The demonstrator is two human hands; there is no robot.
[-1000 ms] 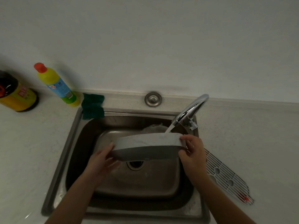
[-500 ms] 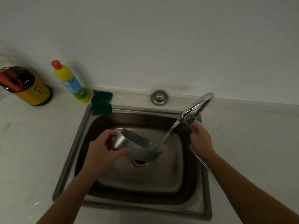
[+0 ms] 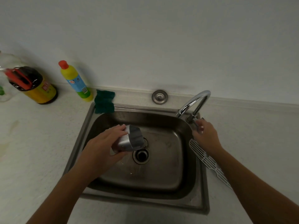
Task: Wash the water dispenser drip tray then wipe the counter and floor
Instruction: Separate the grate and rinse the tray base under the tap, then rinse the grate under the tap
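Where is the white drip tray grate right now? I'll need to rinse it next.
In the head view, the white grate lies on the counter along the sink's right rim, partly under the right hand and forearm.

I can read nothing here: the blue label on the yellow red-capped squeeze bottle (image 3: 76,81) and the yellow label on the dark round jar (image 3: 34,85) both carry print, but it is too small and blurred to make out.

We see a yellow bottle (image 3: 76,81) with red cap, a dark green sponge (image 3: 104,101), a white slotted grille (image 3: 208,162), a grey tray (image 3: 131,139).
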